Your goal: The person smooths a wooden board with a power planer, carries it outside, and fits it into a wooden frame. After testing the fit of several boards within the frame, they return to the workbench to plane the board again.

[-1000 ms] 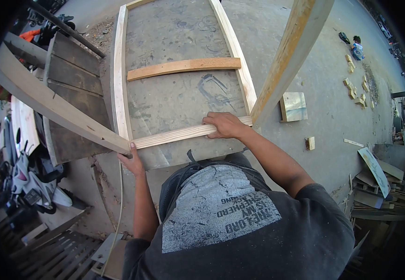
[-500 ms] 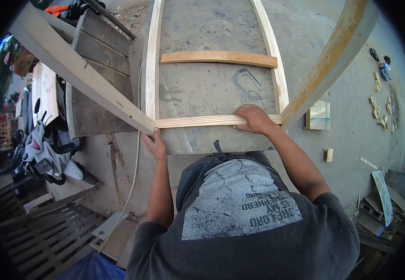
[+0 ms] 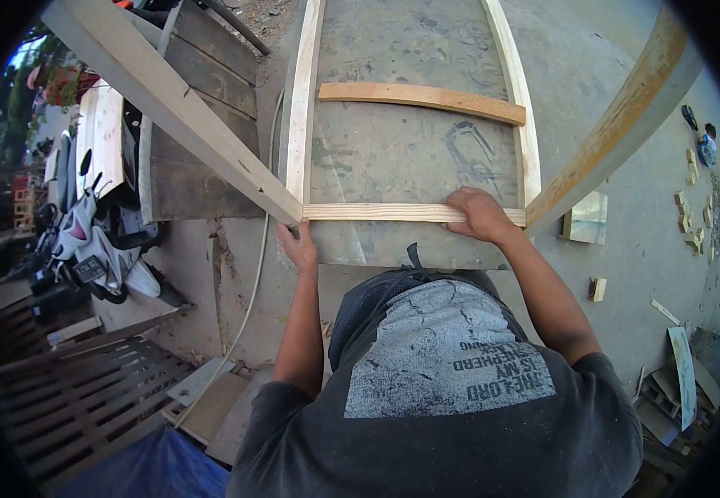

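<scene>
A wooden frame lies over a grey, stained tabletop (image 3: 418,158). A pale crosspiece (image 3: 381,212) forms its near end, between the left rail (image 3: 300,108) and the right rail (image 3: 516,108). My right hand (image 3: 483,217) is closed over the crosspiece towards its right end, fingers bent across the top. At the near left corner my left hand (image 3: 298,247) grips the foot of the left post (image 3: 186,104), its fingertips partly hidden. Another post (image 3: 613,124), stained yellow-brown, rises from the near right corner. A browner crossbar (image 3: 422,97) spans the rails farther off, its right end on the right rail.
A dark plank structure (image 3: 202,100) stands left of the table, with a parked motorbike (image 3: 99,249) beyond. A hose (image 3: 254,290) runs along the floor. To the right are a wood block (image 3: 586,217), a smaller block (image 3: 597,289), scattered offcuts (image 3: 685,212) and stacked boards (image 3: 682,378).
The whole view has shifted, so the frame and table appear farther right. Both hands keep their places on the frame, with no visible change of grip.
</scene>
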Demonstrator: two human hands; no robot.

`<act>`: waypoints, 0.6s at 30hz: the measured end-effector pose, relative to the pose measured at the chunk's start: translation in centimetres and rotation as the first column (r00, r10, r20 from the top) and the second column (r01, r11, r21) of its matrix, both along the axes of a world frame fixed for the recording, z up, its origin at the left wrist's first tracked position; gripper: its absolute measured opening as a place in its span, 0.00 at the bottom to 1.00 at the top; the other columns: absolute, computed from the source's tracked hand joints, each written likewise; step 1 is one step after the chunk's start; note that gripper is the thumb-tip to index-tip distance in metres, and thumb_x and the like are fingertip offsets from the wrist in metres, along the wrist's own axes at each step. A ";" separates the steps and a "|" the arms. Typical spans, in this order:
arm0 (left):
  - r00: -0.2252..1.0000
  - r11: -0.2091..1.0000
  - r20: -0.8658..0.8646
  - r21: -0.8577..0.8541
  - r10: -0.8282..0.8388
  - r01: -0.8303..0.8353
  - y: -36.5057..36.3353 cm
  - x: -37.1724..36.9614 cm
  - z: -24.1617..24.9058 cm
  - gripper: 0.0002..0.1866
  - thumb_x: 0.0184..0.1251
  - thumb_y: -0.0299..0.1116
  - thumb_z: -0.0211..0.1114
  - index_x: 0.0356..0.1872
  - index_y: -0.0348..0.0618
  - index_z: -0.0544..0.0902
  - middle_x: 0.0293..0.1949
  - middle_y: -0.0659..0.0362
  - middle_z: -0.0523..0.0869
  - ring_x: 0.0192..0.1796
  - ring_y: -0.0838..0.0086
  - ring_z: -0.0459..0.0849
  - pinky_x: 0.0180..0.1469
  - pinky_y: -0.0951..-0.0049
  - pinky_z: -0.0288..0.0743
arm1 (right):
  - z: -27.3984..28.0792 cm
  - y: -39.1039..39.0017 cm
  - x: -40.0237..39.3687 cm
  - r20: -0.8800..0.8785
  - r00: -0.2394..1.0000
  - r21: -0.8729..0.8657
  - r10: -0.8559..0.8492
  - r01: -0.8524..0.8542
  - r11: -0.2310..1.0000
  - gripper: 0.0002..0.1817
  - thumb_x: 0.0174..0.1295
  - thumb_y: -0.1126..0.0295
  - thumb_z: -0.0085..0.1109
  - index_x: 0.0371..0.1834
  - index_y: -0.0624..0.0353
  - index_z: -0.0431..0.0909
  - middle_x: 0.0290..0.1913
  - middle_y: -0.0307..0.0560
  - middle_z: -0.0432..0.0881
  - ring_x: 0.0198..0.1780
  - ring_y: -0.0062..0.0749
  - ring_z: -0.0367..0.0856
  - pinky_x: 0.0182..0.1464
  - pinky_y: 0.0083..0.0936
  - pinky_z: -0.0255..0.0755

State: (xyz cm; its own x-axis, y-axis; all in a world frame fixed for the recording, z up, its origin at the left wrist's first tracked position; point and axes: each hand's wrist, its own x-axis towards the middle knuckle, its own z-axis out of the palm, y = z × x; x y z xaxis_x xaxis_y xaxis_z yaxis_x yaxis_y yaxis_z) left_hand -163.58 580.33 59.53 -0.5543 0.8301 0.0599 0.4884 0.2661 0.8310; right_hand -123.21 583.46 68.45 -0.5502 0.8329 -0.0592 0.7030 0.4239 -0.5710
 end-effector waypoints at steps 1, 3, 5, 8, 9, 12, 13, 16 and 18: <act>1.000 1.000 -0.002 0.010 0.001 -0.001 0.0 0.0 0.0 0.29 0.67 0.44 0.65 0.62 0.36 0.71 0.55 0.44 0.76 0.63 0.48 0.67 0.70 0.50 0.50 | 0.0 0.0 0.0 -0.001 1.000 0.006 -0.003 0.003 1.000 0.21 0.52 0.61 0.71 0.47 0.59 0.82 0.44 0.48 0.83 0.53 0.46 0.78 0.57 0.40 0.72; 1.000 1.000 -0.005 0.018 0.001 -0.001 0.0 0.2 0.1 0.29 0.67 0.44 0.65 0.62 0.36 0.71 0.56 0.44 0.76 0.64 0.48 0.67 0.70 0.50 0.50 | 0.2 0.0 0.0 0.008 1.000 0.006 -0.004 0.004 1.000 0.21 0.52 0.61 0.71 0.47 0.59 0.82 0.44 0.48 0.83 0.53 0.46 0.78 0.57 0.40 0.73; 1.000 1.000 -0.004 0.016 0.008 -0.008 0.0 0.3 0.3 0.29 0.66 0.44 0.65 0.62 0.36 0.71 0.57 0.43 0.76 0.64 0.48 0.67 0.71 0.51 0.50 | 0.3 0.0 0.0 0.017 1.000 0.008 -0.004 0.004 1.000 0.21 0.51 0.61 0.71 0.46 0.59 0.82 0.43 0.48 0.83 0.52 0.46 0.78 0.56 0.40 0.73; 1.000 1.000 0.006 -0.003 0.017 -0.017 0.0 0.1 0.1 0.30 0.66 0.45 0.65 0.63 0.35 0.71 0.58 0.43 0.75 0.65 0.47 0.66 0.71 0.51 0.49 | 0.3 0.0 -0.1 0.006 1.000 0.014 -0.007 0.007 1.000 0.20 0.51 0.61 0.71 0.45 0.59 0.82 0.43 0.48 0.83 0.51 0.46 0.78 0.55 0.41 0.73; 1.000 1.000 0.005 -0.003 0.017 -0.017 0.0 -0.1 -0.1 0.30 0.66 0.45 0.65 0.63 0.35 0.71 0.58 0.43 0.75 0.65 0.47 0.66 0.71 0.51 0.49 | 0.3 0.0 -0.1 0.005 1.000 0.009 -0.008 0.008 1.000 0.21 0.51 0.60 0.71 0.45 0.59 0.82 0.43 0.49 0.83 0.52 0.47 0.78 0.55 0.41 0.73; 1.000 1.000 0.006 -0.009 -0.010 0.010 0.0 -0.5 -0.5 0.31 0.66 0.45 0.65 0.63 0.34 0.71 0.59 0.42 0.75 0.66 0.47 0.66 0.72 0.51 0.49 | 0.2 0.0 0.0 0.007 1.000 0.007 -0.003 0.003 1.000 0.21 0.50 0.60 0.71 0.45 0.59 0.82 0.43 0.49 0.83 0.52 0.47 0.79 0.55 0.41 0.73; 1.000 1.000 0.025 -0.012 -0.008 0.008 0.0 -0.5 -0.6 0.31 0.66 0.45 0.65 0.63 0.34 0.71 0.60 0.42 0.75 0.66 0.47 0.66 0.72 0.51 0.49 | 0.3 0.1 0.0 0.012 1.000 0.012 0.002 -0.003 1.000 0.21 0.51 0.60 0.71 0.45 0.59 0.82 0.43 0.49 0.83 0.52 0.47 0.79 0.55 0.41 0.73; 0.999 1.000 0.040 -0.016 -0.007 0.007 0.1 -0.7 -0.8 0.31 0.65 0.45 0.65 0.63 0.33 0.70 0.60 0.42 0.74 0.66 0.47 0.65 0.73 0.51 0.48 | 0.3 0.1 0.0 0.019 1.000 0.006 -0.001 0.001 1.000 0.21 0.50 0.61 0.71 0.45 0.59 0.82 0.43 0.49 0.83 0.52 0.48 0.79 0.55 0.41 0.73; 0.999 1.000 0.037 -0.017 -0.006 0.007 0.1 -0.7 -0.8 0.32 0.65 0.45 0.65 0.63 0.33 0.70 0.60 0.41 0.74 0.66 0.47 0.65 0.73 0.51 0.48 | 0.3 0.1 0.0 0.016 1.000 0.003 0.003 -0.003 1.000 0.21 0.50 0.61 0.71 0.46 0.60 0.82 0.43 0.49 0.83 0.52 0.48 0.79 0.55 0.41 0.73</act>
State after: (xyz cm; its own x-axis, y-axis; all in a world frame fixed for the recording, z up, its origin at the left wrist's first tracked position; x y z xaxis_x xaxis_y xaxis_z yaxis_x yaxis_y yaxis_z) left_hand -164.28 580.40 58.72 -0.5503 0.8346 0.0252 0.4593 0.2773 0.8439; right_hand -123.20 583.58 68.72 -0.5518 0.8314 -0.0657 0.7110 0.4277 -0.5582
